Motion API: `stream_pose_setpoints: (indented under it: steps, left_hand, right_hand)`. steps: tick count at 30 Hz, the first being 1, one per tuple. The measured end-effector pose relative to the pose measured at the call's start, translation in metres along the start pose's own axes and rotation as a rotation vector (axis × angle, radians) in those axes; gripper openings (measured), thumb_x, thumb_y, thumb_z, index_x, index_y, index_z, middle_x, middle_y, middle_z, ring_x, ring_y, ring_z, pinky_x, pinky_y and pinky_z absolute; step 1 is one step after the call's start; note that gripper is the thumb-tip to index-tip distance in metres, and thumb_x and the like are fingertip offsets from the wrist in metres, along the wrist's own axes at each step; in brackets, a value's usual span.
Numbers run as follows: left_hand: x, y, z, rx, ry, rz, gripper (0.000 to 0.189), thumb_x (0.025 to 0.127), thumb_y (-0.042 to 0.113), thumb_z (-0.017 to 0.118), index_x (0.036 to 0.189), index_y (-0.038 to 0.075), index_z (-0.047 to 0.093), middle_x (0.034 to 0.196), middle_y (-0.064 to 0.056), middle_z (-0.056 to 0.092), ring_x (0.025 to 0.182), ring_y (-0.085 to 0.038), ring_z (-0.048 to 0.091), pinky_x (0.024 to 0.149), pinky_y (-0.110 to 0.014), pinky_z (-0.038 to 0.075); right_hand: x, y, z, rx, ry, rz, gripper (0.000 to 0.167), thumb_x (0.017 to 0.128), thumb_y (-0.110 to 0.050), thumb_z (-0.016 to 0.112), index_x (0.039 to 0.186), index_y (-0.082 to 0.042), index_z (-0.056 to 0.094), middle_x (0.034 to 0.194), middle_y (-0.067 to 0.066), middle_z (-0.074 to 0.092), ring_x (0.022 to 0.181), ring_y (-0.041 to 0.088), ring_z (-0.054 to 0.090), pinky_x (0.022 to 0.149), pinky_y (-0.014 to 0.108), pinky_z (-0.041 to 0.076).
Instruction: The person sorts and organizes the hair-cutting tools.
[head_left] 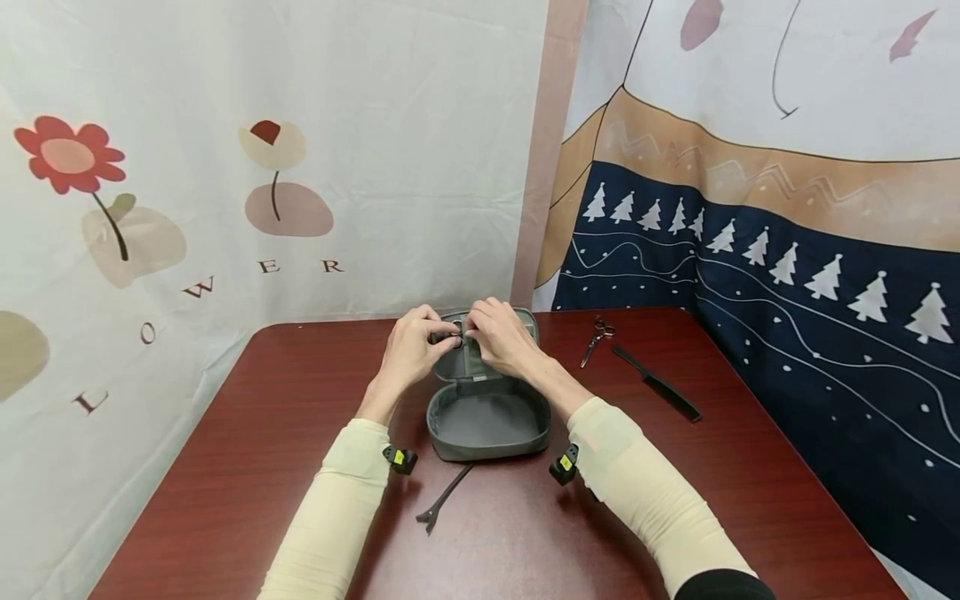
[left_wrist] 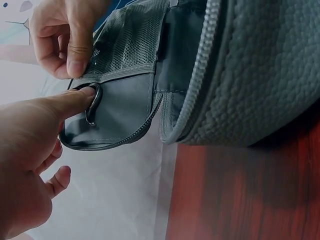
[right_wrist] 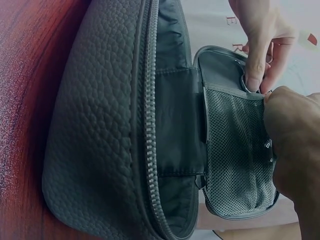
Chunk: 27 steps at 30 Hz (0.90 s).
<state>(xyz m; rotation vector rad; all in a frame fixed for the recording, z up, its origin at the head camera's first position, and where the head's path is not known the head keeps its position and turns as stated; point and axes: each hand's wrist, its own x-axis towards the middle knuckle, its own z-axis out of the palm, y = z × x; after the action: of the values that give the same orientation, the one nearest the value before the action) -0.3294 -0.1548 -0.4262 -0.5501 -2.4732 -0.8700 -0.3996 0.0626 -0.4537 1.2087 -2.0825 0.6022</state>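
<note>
A dark grey zip case (head_left: 489, 446) stands with its lid raised; its lower part looks bare inside. My left hand (head_left: 411, 350) pinches the dark looped handle of a pair of scissors (left_wrist: 96, 102) at the mesh pocket (right_wrist: 232, 145) inside the lid. How far the blades reach into the pocket is hard to tell. Beside it, my right hand (head_left: 501, 335) pinches the pocket's top edge between thumb and fingers. In the right wrist view, that hand partly covers the far side of the lid.
Another pair of scissors (head_left: 597, 333) and a black comb (head_left: 660, 385) lie right of the case on the red-brown table (head_left: 247, 467). A thin dark clip (head_left: 444, 502) with a forked end lies in front of it. Printed curtains (head_left: 420, 150) hang behind.
</note>
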Motion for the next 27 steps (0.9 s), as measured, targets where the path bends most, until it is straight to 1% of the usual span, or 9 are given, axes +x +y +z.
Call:
stream_pose_setpoints:
  steps: [5, 7, 9, 12, 14, 18, 21, 24, 27]
  left_hand:
    - [0.0, 0.0, 0.002, 0.009, 0.012, 0.028, 0.016, 0.097, 0.013, 0.09, 0.113, 0.01, 0.091, 0.102, -0.009, 0.073, 0.094, -0.032, 0.067, 0.08, -0.042, 0.052]
    - [-0.001, -0.001, 0.002, -0.004, 0.012, 0.031, 0.017, 0.097, 0.011, 0.09, 0.114, 0.009, 0.09, 0.103, -0.01, 0.073, 0.095, -0.033, 0.067, 0.082, -0.043, 0.053]
    - [-0.002, -0.003, 0.002, -0.037, 0.015, 0.039, 0.018, 0.097, 0.01, 0.089, 0.115, 0.008, 0.089, 0.105, -0.011, 0.074, 0.092, -0.032, 0.066, 0.08, -0.04, 0.052]
    - [-0.004, -0.007, 0.0, -0.102, 0.031, 0.05, 0.019, 0.098, 0.008, 0.087, 0.116, 0.007, 0.089, 0.107, -0.013, 0.075, 0.087, -0.03, 0.065, 0.077, -0.034, 0.049]
    - [-0.006, -0.01, -0.002, -0.134, 0.068, 0.045, 0.019, 0.097, 0.008, 0.086, 0.116, 0.007, 0.089, 0.107, -0.013, 0.076, 0.084, -0.028, 0.064, 0.075, -0.031, 0.048]
    - [-0.011, -0.014, -0.005, -0.163, 0.152, -0.015, 0.025, 0.096, 0.007, 0.085, 0.12, 0.006, 0.087, 0.107, -0.014, 0.076, 0.088, -0.027, 0.07, 0.079, -0.033, 0.055]
    - [-0.015, -0.017, -0.004, -0.182, 0.179, -0.084, 0.032, 0.097, 0.009, 0.084, 0.129, 0.005, 0.083, 0.11, -0.015, 0.076, 0.092, -0.028, 0.075, 0.08, -0.034, 0.059]
    - [-0.019, -0.02, -0.004, -0.198, 0.163, -0.16, 0.036, 0.099, 0.012, 0.083, 0.134, 0.006, 0.081, 0.112, -0.016, 0.08, 0.095, -0.029, 0.08, 0.081, -0.037, 0.064]
    - [-0.023, -0.023, -0.003, -0.205, 0.117, -0.225, 0.036, 0.101, 0.016, 0.082, 0.135, 0.006, 0.08, 0.113, -0.016, 0.085, 0.098, -0.031, 0.085, 0.086, -0.043, 0.068]
  right_hand:
    - [-0.001, 0.003, 0.004, -0.016, 0.01, -0.005, 0.014, 0.1, -0.008, 0.079, 0.097, -0.015, 0.067, 0.097, 0.0, 0.065, 0.089, 0.024, 0.057, 0.075, 0.04, 0.046]
    - [-0.001, 0.005, 0.006, -0.023, 0.001, -0.002, 0.013, 0.101, -0.009, 0.079, 0.098, -0.014, 0.068, 0.098, 0.001, 0.066, 0.089, 0.024, 0.057, 0.075, 0.041, 0.046]
    - [-0.001, 0.003, 0.004, -0.018, -0.022, 0.02, 0.01, 0.103, -0.01, 0.077, 0.099, -0.013, 0.068, 0.099, 0.002, 0.067, 0.09, 0.024, 0.056, 0.077, 0.04, 0.046]
    - [0.003, -0.009, -0.009, -0.027, -0.059, 0.048, 0.006, 0.107, -0.011, 0.073, 0.102, -0.009, 0.071, 0.102, 0.005, 0.069, 0.092, 0.026, 0.058, 0.079, 0.041, 0.048]
    - [0.005, -0.015, -0.016, -0.039, -0.075, 0.062, 0.008, 0.109, -0.014, 0.07, 0.103, -0.008, 0.072, 0.103, 0.005, 0.07, 0.094, 0.025, 0.059, 0.081, 0.04, 0.049]
    - [0.009, -0.02, -0.022, -0.081, -0.081, 0.067, 0.01, 0.111, -0.015, 0.069, 0.105, -0.008, 0.074, 0.104, 0.004, 0.072, 0.095, 0.024, 0.061, 0.081, 0.039, 0.051]
    - [0.009, -0.024, -0.025, -0.097, -0.097, 0.073, 0.007, 0.109, -0.013, 0.071, 0.106, -0.007, 0.074, 0.104, 0.006, 0.072, 0.096, 0.026, 0.063, 0.081, 0.041, 0.052]
    - [0.008, -0.023, -0.023, -0.081, -0.103, 0.084, 0.006, 0.108, -0.012, 0.072, 0.106, -0.007, 0.075, 0.104, 0.008, 0.073, 0.097, 0.028, 0.063, 0.082, 0.043, 0.052]
    - [0.005, -0.014, -0.015, -0.038, -0.09, 0.094, 0.007, 0.109, -0.014, 0.071, 0.107, -0.009, 0.075, 0.105, 0.007, 0.072, 0.097, 0.028, 0.062, 0.082, 0.043, 0.051]
